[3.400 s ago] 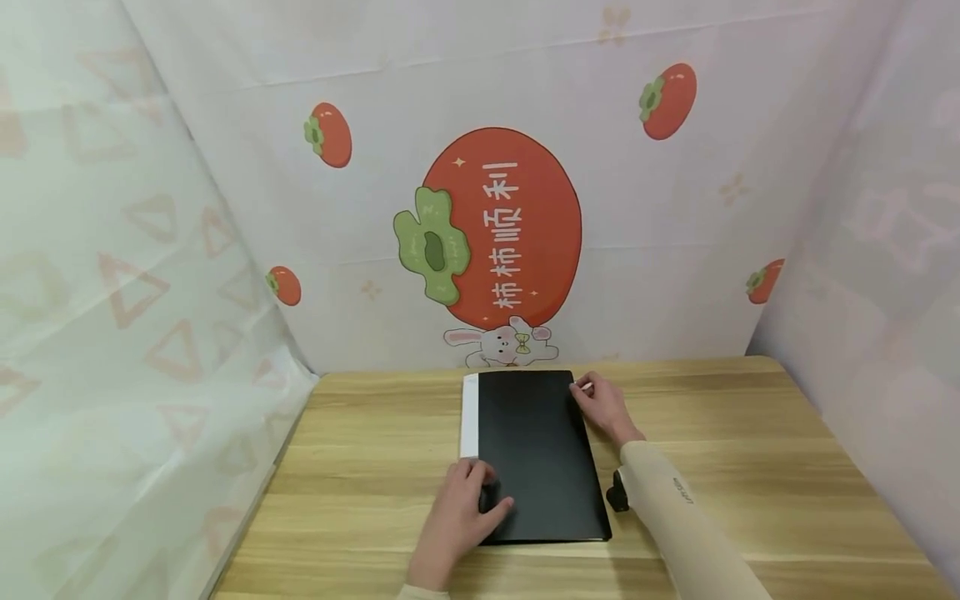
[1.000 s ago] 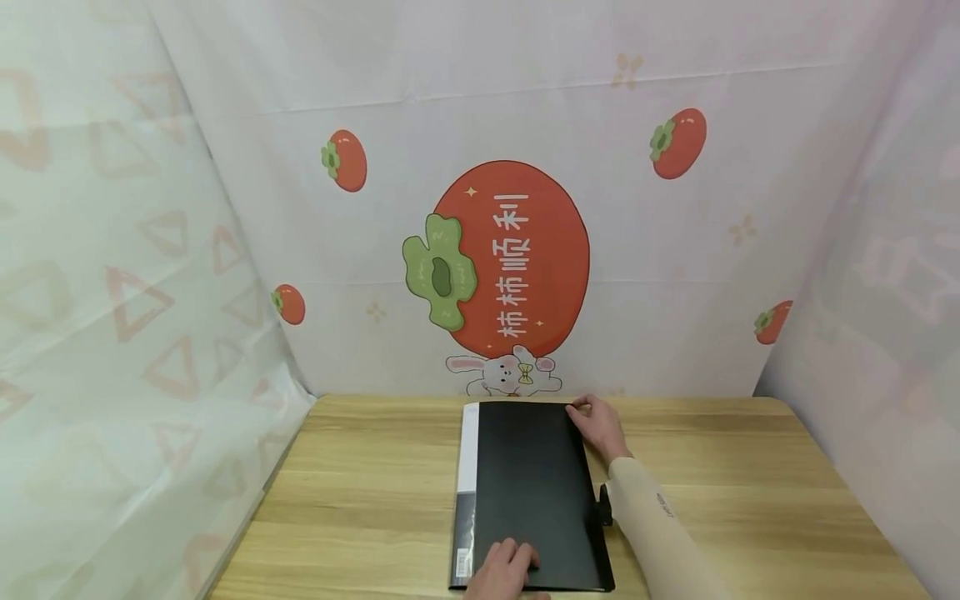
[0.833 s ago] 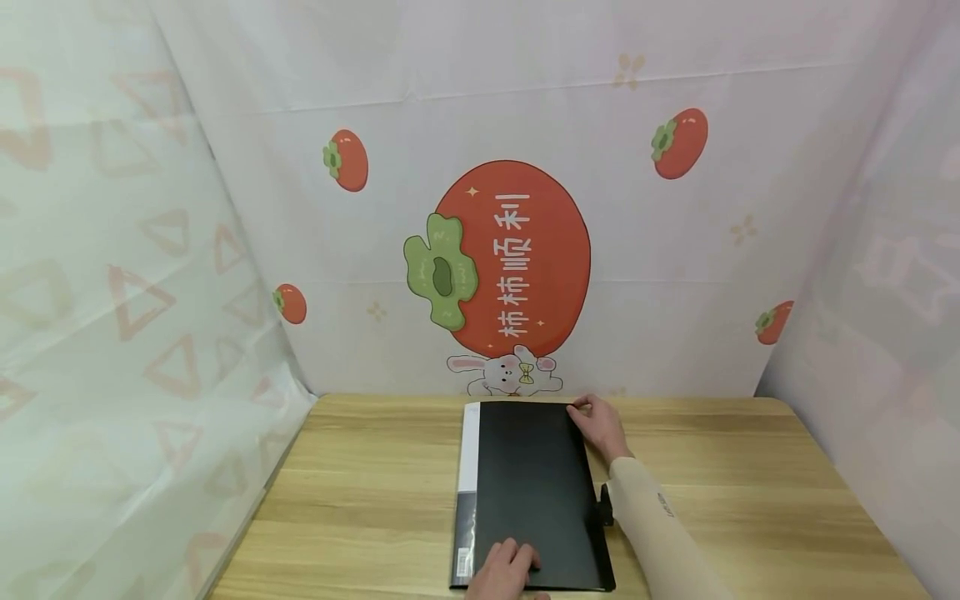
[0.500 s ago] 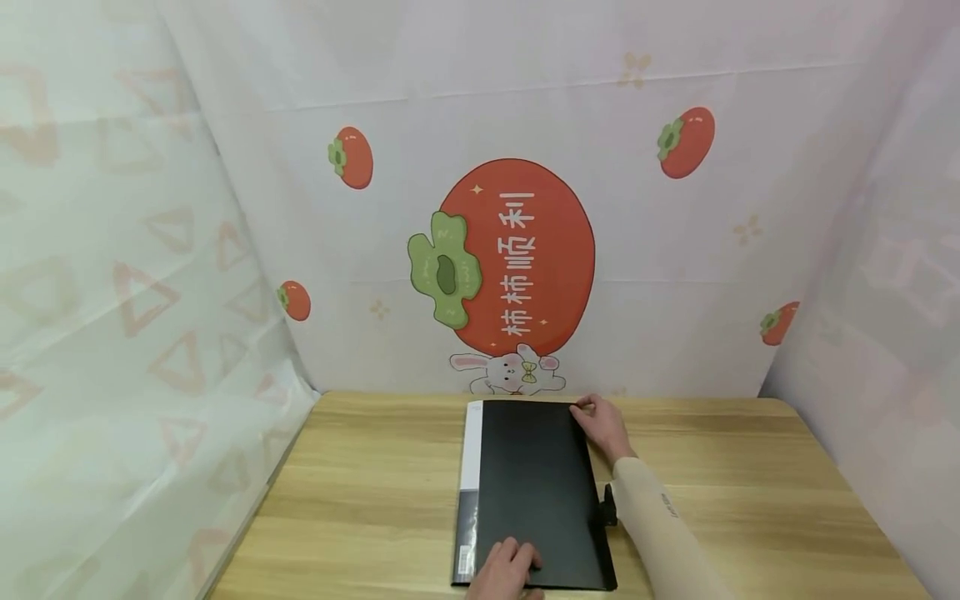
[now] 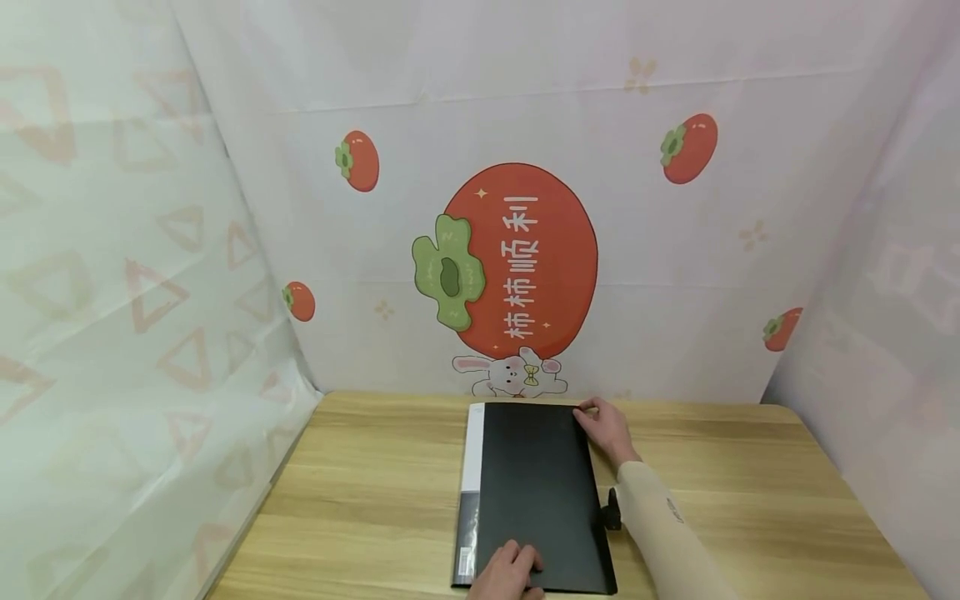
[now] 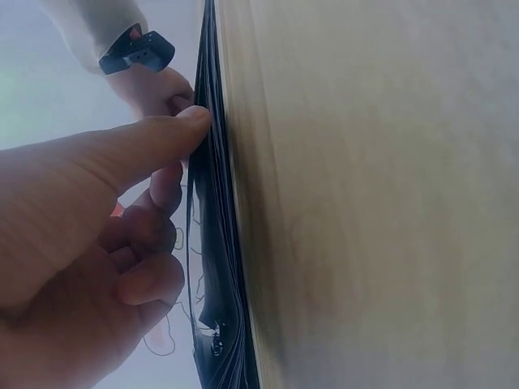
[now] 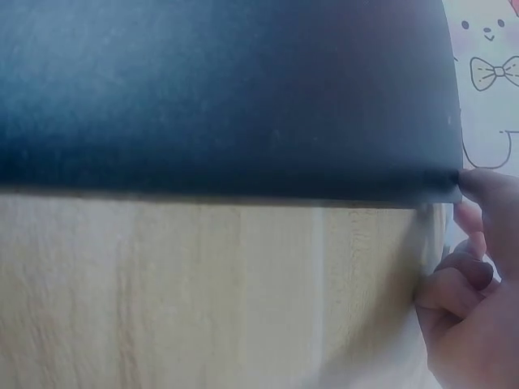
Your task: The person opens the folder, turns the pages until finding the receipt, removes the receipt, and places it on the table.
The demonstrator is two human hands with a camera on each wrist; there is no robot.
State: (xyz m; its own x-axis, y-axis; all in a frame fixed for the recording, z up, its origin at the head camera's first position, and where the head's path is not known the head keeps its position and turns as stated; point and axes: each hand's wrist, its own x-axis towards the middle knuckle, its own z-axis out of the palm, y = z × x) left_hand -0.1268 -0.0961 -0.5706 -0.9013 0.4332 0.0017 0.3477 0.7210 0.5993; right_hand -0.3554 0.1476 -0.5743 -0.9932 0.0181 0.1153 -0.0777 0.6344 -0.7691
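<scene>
A black folder [image 5: 534, 492] lies flat on the table, its long side running away from me. Along its left side runs a spine with a white strip [image 5: 473, 454] and a barcode label. My left hand [image 5: 507, 573] rests on the near end of the cover with bent fingers. In the left wrist view, its thumb [image 6: 174, 130] touches the near edge, where stacked sheets show. My right hand [image 5: 609, 432] pinches the far right corner between thumb and a finger. The right wrist view shows those fingers [image 7: 484, 190] at the corner, the others curled below.
The wooden table [image 5: 375, 475] extends to both sides of the folder. A white cloth backdrop [image 5: 645, 317] printed with persimmons and a rabbit stands behind it, and similar cloth hangs left and right. A black device [image 5: 612, 510] sits on the right wrist.
Since 3.4 s ago, my left hand has moved from the spine side to the near edge. A small white thing at my right fingers no longer shows. Over the last second the hands barely move.
</scene>
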